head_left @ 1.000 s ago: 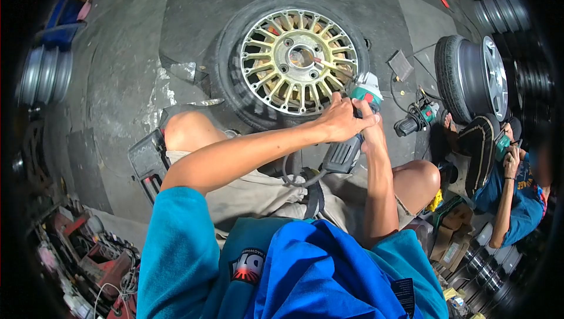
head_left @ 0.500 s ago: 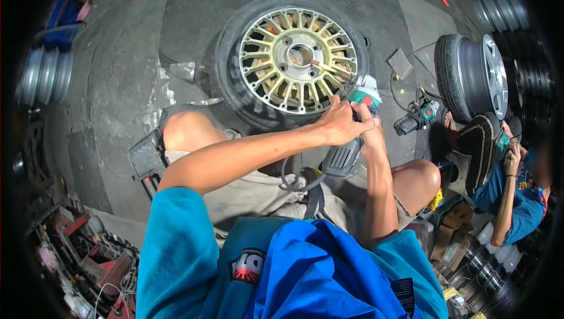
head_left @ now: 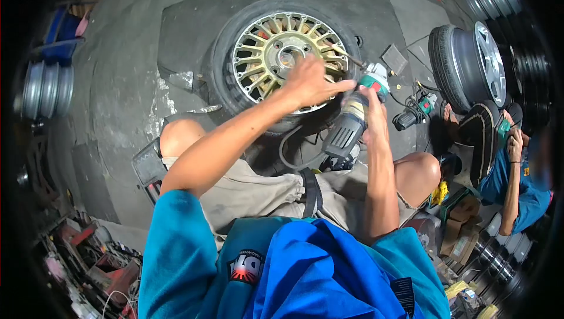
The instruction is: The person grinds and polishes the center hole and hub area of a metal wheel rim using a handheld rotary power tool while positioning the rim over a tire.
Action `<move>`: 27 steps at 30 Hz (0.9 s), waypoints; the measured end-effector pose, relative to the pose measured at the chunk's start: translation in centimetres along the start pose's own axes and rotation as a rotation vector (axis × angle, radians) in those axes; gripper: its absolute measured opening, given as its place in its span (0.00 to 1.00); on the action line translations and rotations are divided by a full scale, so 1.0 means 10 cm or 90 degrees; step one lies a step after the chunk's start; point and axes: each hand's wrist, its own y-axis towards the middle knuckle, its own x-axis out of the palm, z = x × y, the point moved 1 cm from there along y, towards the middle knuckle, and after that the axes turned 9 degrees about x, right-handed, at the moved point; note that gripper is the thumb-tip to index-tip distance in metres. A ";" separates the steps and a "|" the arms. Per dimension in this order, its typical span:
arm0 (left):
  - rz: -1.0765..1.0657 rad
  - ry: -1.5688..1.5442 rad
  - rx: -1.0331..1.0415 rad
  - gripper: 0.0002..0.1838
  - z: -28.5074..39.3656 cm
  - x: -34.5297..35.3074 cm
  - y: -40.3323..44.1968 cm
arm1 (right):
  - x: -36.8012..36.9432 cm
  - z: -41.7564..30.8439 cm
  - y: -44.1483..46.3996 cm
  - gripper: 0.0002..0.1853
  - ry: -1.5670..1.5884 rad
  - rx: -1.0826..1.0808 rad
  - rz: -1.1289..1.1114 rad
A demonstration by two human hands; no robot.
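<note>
My left hand (head_left: 308,84) has just come off the power tool (head_left: 354,110) and is now over the wheel (head_left: 270,56), at about five o'clock from its hub. The thumb juts out toward the tool and the fingers are released, with nothing in their grasp; I can't tell whether the fingertips or the thumb touch anything. My right hand (head_left: 375,119) alone is clasped around the tool, so I judge that it now carries the weight and that two-handed working has paused. The thin shaft (head_left: 351,56) has drawn away from the hub too, its tip out over the spokes between two and three o'clock on the wheel.

The wheel lies flat at twelve o'clock in my view, its spokes a dull yellowish metal, straight and radiating, its rim edge paler and ringed with small round holes. A black rubber tyre (head_left: 222,63) surrounds it, and the dark mat (head_left: 188,31) beneath looks matte and scuffed. The tool's housing is dark and ribbed, its head green and silver, with a grey cord (head_left: 284,151) looping toward eight o'clock from it. Toward two o'clock stands another wheel (head_left: 461,66), smooth, grey and barrel-shaped; below it lies a second tool (head_left: 405,121).
</note>
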 end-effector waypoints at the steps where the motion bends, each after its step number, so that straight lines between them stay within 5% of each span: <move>1: 0.012 0.112 -0.002 0.54 -0.06 -0.06 -0.04 | -0.04 -0.02 -0.01 0.22 0.031 0.008 0.009; 2: 0.025 0.224 -0.006 0.56 -0.09 -0.13 -0.07 | -0.08 -0.04 -0.01 0.22 0.060 0.015 0.017; 4: -0.186 0.309 -0.087 0.60 -0.20 -0.02 -0.03 | -0.18 -0.07 -0.02 0.20 0.084 -0.011 0.011; 14: -0.082 0.233 -0.090 0.45 -0.57 0.15 0.14 | -0.32 -0.05 -0.04 0.18 0.176 -0.040 -0.035; 20: -0.173 0.330 0.127 0.33 -0.72 -0.14 0.13 | -0.27 -0.03 -0.04 0.20 0.121 -0.069 0.006; 24: -0.272 0.483 0.070 0.29 -0.55 -0.20 0.10 | -0.01 0.00 -0.11 0.22 0.075 -0.040 0.002; 27: -0.155 0.358 0.152 0.28 -0.25 -0.15 -0.01 | 0.11 0.11 0.02 0.25 0.023 -0.055 -0.034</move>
